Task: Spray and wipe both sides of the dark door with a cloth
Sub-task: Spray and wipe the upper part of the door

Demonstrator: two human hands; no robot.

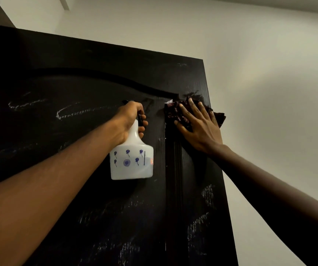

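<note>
1. Pale off-white walls (pixel 269 64) rise behind and to the right of a tall black wood-grain door (pixel 68 77), seen from below. Chalky streaks cross its face, and a curved moulding runs near its top.
2. The left grip (pixel 130 120) is curled tight round the neck of a white translucent plastic spray bottle (pixel 132 164) printed with small blue balloon motifs, fingers wrapped at the dark trigger head.
3. The bottle's body hangs upright below that grip, in front of the door's central panel. Whether it touches the door cannot be told.
4. The right grip (pixel 200 129) is spread flat, fingers (pixel 185 112) straight and apart, pressing a crumpled dark maroon cloth (pixel 173 112) against the door close to its upper right corner.
5. The cloth lies between palm and door. Its bunched edges stick out above the fingertips, to the left of the hand, and slightly past the door's right edge.
6. Both grips sit at about the same height, near each other but apart, the bottle left of the door's vertical moulding and the cloth right of it.
</note>
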